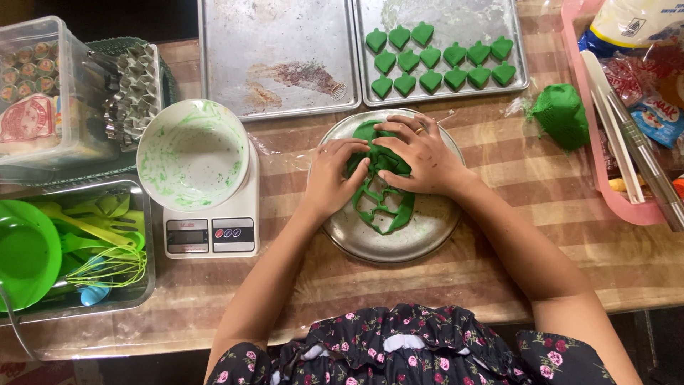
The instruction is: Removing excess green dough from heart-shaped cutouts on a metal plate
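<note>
Striped table [499, 249]: round tray [427, 239] holds green dough [388, 207], seemingly hand-gathered.

Dough sheet [385, 207] on round tray [427, 239], scale [210, 232] left, baking trays [278, 93] behind

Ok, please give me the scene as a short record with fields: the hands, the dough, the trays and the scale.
left hand: on the green dough sheet, fingers bent
right hand: on the same sheet, ring on one finger
dough sheet: on round metal plate, holes cut out
right tray: thirteen green cut shapes
left tray: no dough
scale: holds a white bowl smeared green
dough lump: right of plate
</note>
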